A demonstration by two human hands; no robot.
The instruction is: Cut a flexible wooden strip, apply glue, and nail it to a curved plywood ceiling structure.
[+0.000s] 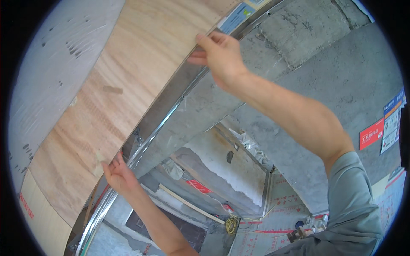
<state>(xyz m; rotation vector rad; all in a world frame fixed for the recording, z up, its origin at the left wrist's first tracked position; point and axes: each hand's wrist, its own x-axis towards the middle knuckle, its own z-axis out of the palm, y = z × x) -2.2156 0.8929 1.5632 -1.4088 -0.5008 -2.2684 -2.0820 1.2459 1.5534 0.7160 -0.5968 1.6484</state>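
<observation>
A large sheet of pale plywood (128, 72) with a wavy brown grain slants overhead across the upper left. My right hand (223, 57) pinches its edge near the top, the thumb on the wood face and the fingers reaching under the rim. Lower down the same edge, my left hand (121, 174) grips in a similar way, with its fingertips partly hidden behind the sheet. Beside this edge runs a shiny metal channel (166, 121), and a dark gap separates the two.
White plastered surface (64, 55) borders the plywood on the left, and another pale board (45, 213) adjoins below. Bare concrete (329, 72) spans the right, with a red sign (371, 134). Below are a coiled yellow cable (231, 225), a timber strip (190, 202) and printed floor covering (273, 213).
</observation>
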